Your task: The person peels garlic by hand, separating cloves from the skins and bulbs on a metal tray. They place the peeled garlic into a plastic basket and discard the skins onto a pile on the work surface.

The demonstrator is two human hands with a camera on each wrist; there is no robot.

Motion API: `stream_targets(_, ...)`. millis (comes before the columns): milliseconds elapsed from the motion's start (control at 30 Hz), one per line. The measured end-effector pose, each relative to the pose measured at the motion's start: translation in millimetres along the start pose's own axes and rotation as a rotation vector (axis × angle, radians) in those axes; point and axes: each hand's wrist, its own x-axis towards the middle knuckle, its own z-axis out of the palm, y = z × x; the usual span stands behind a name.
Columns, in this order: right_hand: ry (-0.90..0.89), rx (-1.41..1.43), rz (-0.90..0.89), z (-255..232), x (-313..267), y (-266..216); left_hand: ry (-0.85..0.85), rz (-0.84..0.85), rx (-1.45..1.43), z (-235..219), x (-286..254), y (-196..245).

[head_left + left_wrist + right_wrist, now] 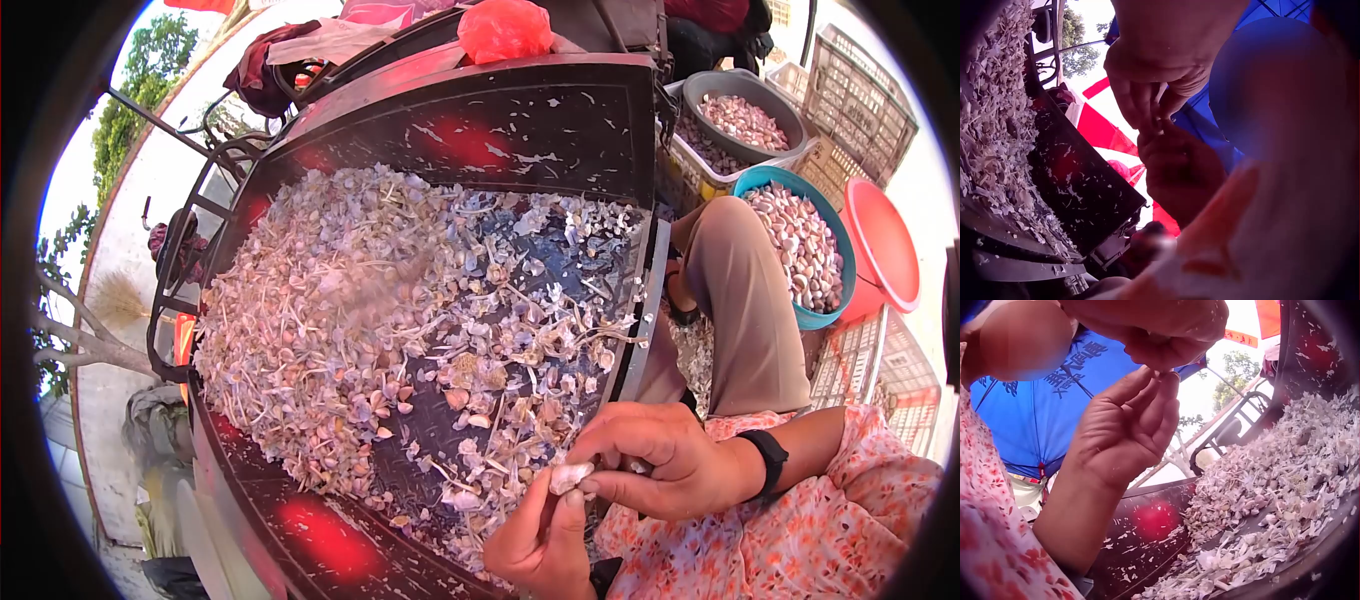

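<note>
In the head view, my left hand (545, 545) pinches a whitish garlic clove (570, 478) between thumb and forefinger. From the right, my right hand (665, 460) comes in curled, thumb and fingertips gripping the clove's other side. Another pale bit (638, 465) shows in the hollow of the right hand. Both hands are over the near edge of a dark metal cart bed. The right wrist view shows the left hand (1132, 422) palm-on, fingertips meeting the right hand's. In the left wrist view, the right hand (1179, 165) meets the left from below, with the clove mostly hidden.
A large heap of garlic skins, stalks and cloves (320, 300) covers much of the cart bed (430, 440). Beside my knee (745, 290) stand a teal basin (845, 250) of cloves, a grey basin (690, 95), a red bucket (885, 245) and plastic crates (860, 95).
</note>
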Motion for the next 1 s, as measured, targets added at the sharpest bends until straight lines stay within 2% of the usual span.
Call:
stream_targets(67,0.014,-0.031,0.021,1,-1,2,-0.048,-0.094,-0.189,4,1,2)
stream_targets(133,0.116,-0.179,-0.11,4,0,6,-0.007,-0.136,-0.167,6,0,-5)
stream_targets(167,0.118,-0.176,-0.105,5,-1,8,0.036,-0.177,-0.145,6,-1,-9)
stream_targets(367,0.156,-0.276,-0.123,4,-7,21,0.088,-0.164,-0.157,14,-3,-19)
stream_targets(467,0.014,0.014,0.0,-5,-2,32,-0.031,-0.217,-0.214,9,2,-22)
stream_targets(500,0.019,0.016,0.004,-6,-3,31,-0.036,-0.221,-0.21,8,2,-25)
stream_targets(567,0.015,0.093,0.156,-6,-5,29,-0.117,-0.167,-0.187,6,3,-34)
stream_targets(700,0.022,0.037,0.133,-7,-6,32,-0.147,-0.104,-0.085,4,1,-47)
stream_targets(767,-0.047,0.053,0.229,-8,-8,31,-0.132,-0.101,-0.074,5,0,-46)
stream_targets(800,-0.046,0.053,0.229,-7,-9,34,-0.133,-0.101,-0.074,5,0,-46)
stream_targets(867,-0.048,-0.047,0.06,-5,-12,40,-0.125,-0.147,-0.087,6,-2,-47)
stream_targets(900,-0.048,-0.045,0.061,-6,-11,40,-0.125,-0.149,-0.086,5,-1,-46)
stream_targets(1000,-0.174,0.311,0.259,-14,-9,43,-0.152,-0.211,-0.351,3,6,-47)
